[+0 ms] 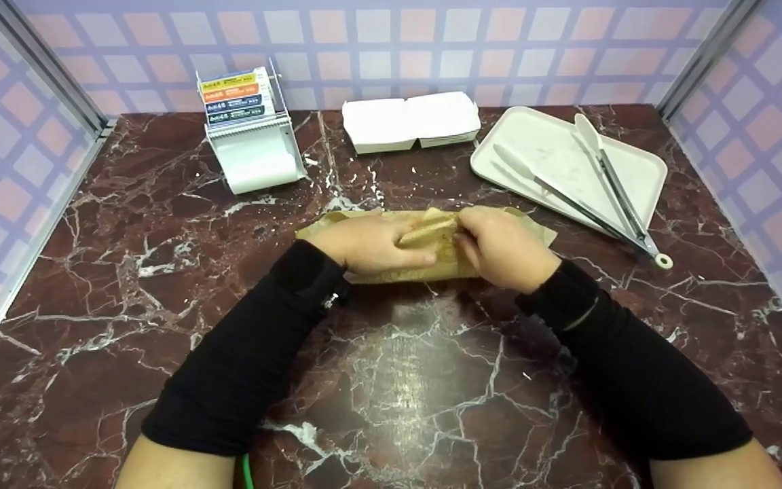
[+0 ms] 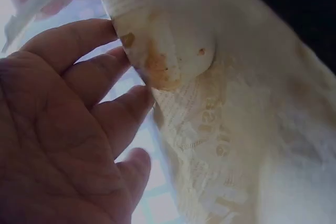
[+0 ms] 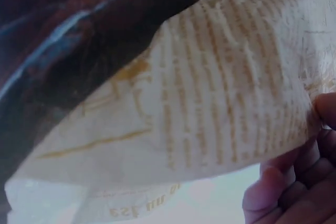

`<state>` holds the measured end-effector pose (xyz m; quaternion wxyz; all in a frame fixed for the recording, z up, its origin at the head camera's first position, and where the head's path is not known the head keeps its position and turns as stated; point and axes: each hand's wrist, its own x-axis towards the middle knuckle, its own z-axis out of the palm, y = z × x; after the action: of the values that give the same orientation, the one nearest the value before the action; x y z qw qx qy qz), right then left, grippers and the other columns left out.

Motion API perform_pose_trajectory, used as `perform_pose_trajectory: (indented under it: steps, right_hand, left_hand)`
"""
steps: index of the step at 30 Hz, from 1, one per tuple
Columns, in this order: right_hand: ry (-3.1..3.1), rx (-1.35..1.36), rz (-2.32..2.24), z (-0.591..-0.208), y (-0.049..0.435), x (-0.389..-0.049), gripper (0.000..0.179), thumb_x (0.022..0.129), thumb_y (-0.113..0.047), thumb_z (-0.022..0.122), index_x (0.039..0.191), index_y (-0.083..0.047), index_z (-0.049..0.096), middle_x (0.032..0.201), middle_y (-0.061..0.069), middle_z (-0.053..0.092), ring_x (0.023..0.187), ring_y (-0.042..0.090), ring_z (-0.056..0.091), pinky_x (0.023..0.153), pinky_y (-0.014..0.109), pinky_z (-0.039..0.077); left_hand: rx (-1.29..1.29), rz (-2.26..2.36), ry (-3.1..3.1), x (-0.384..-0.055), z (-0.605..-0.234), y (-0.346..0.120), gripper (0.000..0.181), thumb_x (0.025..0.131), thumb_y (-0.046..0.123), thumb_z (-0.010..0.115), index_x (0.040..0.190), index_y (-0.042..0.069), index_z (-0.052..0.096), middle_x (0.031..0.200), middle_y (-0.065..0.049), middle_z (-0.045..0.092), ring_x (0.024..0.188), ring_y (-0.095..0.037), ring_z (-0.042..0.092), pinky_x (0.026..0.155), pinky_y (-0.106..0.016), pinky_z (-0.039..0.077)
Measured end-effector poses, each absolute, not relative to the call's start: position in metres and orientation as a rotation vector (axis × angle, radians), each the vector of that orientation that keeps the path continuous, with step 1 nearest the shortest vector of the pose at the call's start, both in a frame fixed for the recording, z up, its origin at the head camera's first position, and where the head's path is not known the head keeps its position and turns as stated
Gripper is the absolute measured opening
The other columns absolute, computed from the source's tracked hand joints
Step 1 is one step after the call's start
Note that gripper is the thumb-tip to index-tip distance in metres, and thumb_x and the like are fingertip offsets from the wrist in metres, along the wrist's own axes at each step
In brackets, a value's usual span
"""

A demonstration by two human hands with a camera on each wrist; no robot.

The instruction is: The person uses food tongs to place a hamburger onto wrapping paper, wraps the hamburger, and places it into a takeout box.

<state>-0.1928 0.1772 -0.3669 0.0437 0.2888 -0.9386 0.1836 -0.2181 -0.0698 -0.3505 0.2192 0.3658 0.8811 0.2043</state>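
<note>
A sheet of printed tan wrapping paper [image 1: 391,273] lies across the middle of the table, raised round a pale flat food with browned patches [image 2: 163,64]. My left hand [image 1: 374,241] lies over the left part of the paper, thumb on the near side. In the left wrist view its fingers [image 2: 113,121] are spread and fairly straight, with tips at the paper's edge; the thumb is hidden there. From the right, my right hand [image 1: 503,244] pinches the paper between curled fingers and thumb. Printed lines run across the lifted paper [image 3: 226,87] in the right wrist view.
A white open box [image 1: 410,122] stands at the back. Back left is a label dispenser [image 1: 248,132] with coloured strips. Tongs [image 1: 608,183] lie across a white tray [image 1: 628,163] at the right, their handle past its edge. White crumbs [image 1: 376,185] dot the marbled table.
</note>
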Motion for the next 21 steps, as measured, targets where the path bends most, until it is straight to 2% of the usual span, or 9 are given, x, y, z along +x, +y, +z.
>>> perform_pose_trajectory:
  steps: [2, 3, 5, 7, 8, 10, 12, 16, 21]
  right_hand:
    - [-2.854, 0.877, 0.59, -0.366, 0.178, -0.196, 0.009, 0.101, -0.011, 0.063, 0.093, -0.006, 0.061, 0.09, 0.011, 0.066, 0.089, 0.034, 0.066, 0.087, 0.05, 0.057]
    - [-2.848, 0.876, 0.605, -0.365, 0.178, -0.197, 0.009, 0.1, -0.01, 0.063, 0.093, -0.006, 0.061, 0.091, 0.012, 0.066, 0.089, 0.034, 0.066, 0.087, 0.051, 0.057]
    - [-2.837, 0.874, 0.628, -0.365, 0.179, -0.2, 0.008, 0.1, -0.009, 0.063, 0.093, -0.005, 0.061, 0.091, 0.013, 0.065, 0.089, 0.035, 0.064, 0.088, 0.051, 0.056]
    - [-2.827, 0.877, 0.642, -0.364, 0.178, -0.203, 0.009, 0.1, -0.008, 0.063, 0.093, -0.003, 0.061, 0.09, 0.014, 0.064, 0.088, 0.035, 0.063, 0.088, 0.051, 0.055]
    - [-2.822, 0.877, 0.646, -0.364, 0.178, -0.205, 0.009, 0.1, -0.008, 0.063, 0.093, -0.003, 0.061, 0.09, 0.014, 0.064, 0.088, 0.035, 0.062, 0.088, 0.051, 0.054]
    - [-2.809, 0.876, 0.645, -0.364, 0.177, -0.208, 0.007, 0.099, -0.007, 0.063, 0.093, -0.002, 0.062, 0.091, 0.014, 0.064, 0.089, 0.036, 0.061, 0.088, 0.051, 0.053]
    - [-2.801, 0.876, 0.641, -0.363, 0.177, -0.211, 0.006, 0.099, -0.006, 0.063, 0.095, -0.002, 0.063, 0.094, 0.014, 0.064, 0.09, 0.037, 0.06, 0.089, 0.051, 0.053]
    - [-2.816, 0.855, 0.653, -0.363, 0.176, -0.216, 0.005, 0.101, -0.006, 0.061, 0.098, -0.001, 0.062, 0.096, 0.015, 0.065, 0.093, 0.037, 0.06, 0.091, 0.051, 0.052]
    - [-2.895, 0.788, 0.674, -0.363, 0.174, -0.22, 0.009, 0.106, -0.011, 0.055, 0.102, -0.003, 0.057, 0.093, 0.014, 0.064, 0.089, 0.036, 0.063, 0.088, 0.053, 0.054]
  left_hand:
    - [1.034, 0.528, 2.454, -0.221, -0.35, -0.07, 0.079, 0.1, 0.059, 0.058, 0.166, 0.025, 0.033, 0.169, -0.002, 0.04, 0.148, -0.028, 0.049, 0.128, -0.053, 0.032]
    - [1.038, 0.497, 2.478, -0.222, -0.35, -0.071, 0.083, 0.098, 0.057, 0.062, 0.167, 0.026, 0.03, 0.171, -0.001, 0.037, 0.15, -0.027, 0.047, 0.129, -0.053, 0.031]
    - [1.013, 0.465, 2.51, -0.225, -0.35, -0.071, 0.074, 0.096, 0.053, 0.068, 0.157, 0.017, 0.048, 0.159, -0.006, 0.054, 0.138, -0.028, 0.059, 0.124, -0.052, 0.04]
    - [0.935, 0.452, 2.534, -0.226, -0.35, -0.071, 0.056, 0.095, 0.05, 0.071, 0.134, 0.011, 0.064, 0.132, -0.01, 0.07, 0.113, -0.027, 0.069, 0.108, -0.049, 0.053]
    - [0.908, 0.448, 2.547, -0.227, -0.35, -0.07, 0.045, 0.095, 0.049, 0.072, 0.118, 0.01, 0.067, 0.116, -0.009, 0.072, 0.099, -0.025, 0.069, 0.098, -0.046, 0.058]
    - [0.858, 0.452, 2.558, -0.229, -0.349, -0.07, 0.035, 0.095, 0.046, 0.073, 0.091, 0.013, 0.062, 0.092, -0.004, 0.065, 0.08, -0.021, 0.062, 0.079, -0.041, 0.058]
    - [0.834, 0.456, 2.565, -0.23, -0.348, -0.069, 0.036, 0.096, 0.044, 0.073, 0.081, 0.015, 0.056, 0.081, 0.0, 0.057, 0.07, -0.018, 0.054, 0.07, -0.037, 0.054]
    - [0.83, 0.475, 2.579, -0.234, -0.348, -0.067, 0.036, 0.099, 0.039, 0.072, 0.075, 0.018, 0.055, 0.073, 0.005, 0.051, 0.063, -0.014, 0.048, 0.065, -0.034, 0.049]
    - [0.839, 0.486, 2.605, -0.237, -0.348, -0.064, 0.03, 0.101, 0.034, 0.071, 0.082, 0.011, 0.071, 0.076, 0.004, 0.06, 0.066, -0.015, 0.053, 0.076, -0.039, 0.054]
